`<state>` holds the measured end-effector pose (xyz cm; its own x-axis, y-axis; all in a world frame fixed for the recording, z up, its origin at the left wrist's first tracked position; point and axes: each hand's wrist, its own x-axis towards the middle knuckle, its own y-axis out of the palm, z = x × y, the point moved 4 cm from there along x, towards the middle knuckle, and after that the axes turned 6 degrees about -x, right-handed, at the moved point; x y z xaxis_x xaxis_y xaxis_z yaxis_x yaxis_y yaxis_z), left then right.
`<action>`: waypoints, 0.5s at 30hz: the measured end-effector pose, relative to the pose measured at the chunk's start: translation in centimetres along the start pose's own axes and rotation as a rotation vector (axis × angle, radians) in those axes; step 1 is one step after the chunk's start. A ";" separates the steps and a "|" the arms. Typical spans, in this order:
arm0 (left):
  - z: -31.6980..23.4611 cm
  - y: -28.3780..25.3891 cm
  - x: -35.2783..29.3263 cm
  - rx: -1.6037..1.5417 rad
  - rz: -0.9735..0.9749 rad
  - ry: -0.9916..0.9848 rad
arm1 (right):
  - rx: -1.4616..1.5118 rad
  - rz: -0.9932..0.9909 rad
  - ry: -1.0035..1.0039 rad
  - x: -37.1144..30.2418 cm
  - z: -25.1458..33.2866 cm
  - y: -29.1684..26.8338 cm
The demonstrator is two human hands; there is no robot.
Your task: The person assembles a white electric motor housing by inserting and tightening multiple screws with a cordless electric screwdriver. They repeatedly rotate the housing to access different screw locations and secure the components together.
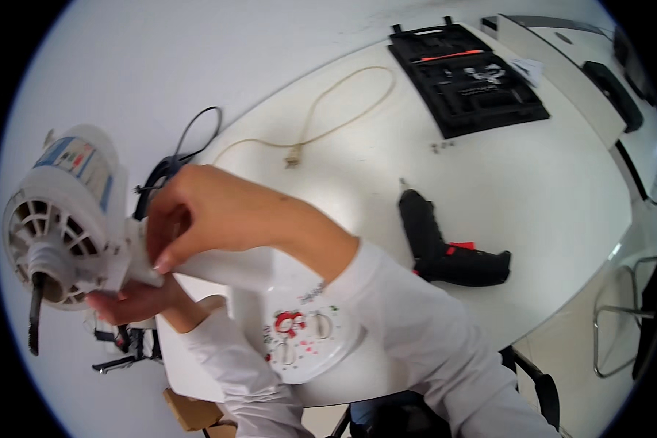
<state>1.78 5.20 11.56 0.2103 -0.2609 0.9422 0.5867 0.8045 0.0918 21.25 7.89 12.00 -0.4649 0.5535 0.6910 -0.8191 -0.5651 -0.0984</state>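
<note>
At the left, a white electric fan lies tilted over the table's edge, without blades or guard. Its motor housing (87, 175) carries a printed label and a slotted front, and a dark metal shaft (35, 314) sticks out of it. My left hand (139, 301) grips the fan's neck (142, 252) from below, just behind the housing. Over the neck, my right hand (212, 212) has its thumb and fingers pinched together; what they hold is hidden. The fan's white base (306, 358), with a cartoon print and two knobs, rests below my forearms.
A black and red cordless screwdriver (445, 252) lies right of centre. Several small screws (442, 147) are near the open black tool case (474, 87). A pale power cord with its plug (293, 156) loops across the white table (562, 182). Black cable (160, 175) lies behind the fan.
</note>
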 end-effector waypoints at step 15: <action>1.9 -1.1 0.8 -0.818 -0.136 -0.449 | 0.088 0.044 0.085 0.1 0.4 0.6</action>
<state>-0.13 5.11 12.85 -0.1213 0.0416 0.9917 0.9867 0.1139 0.1159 20.84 7.32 12.28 -0.5298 0.5748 0.6236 -0.7663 -0.6396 -0.0615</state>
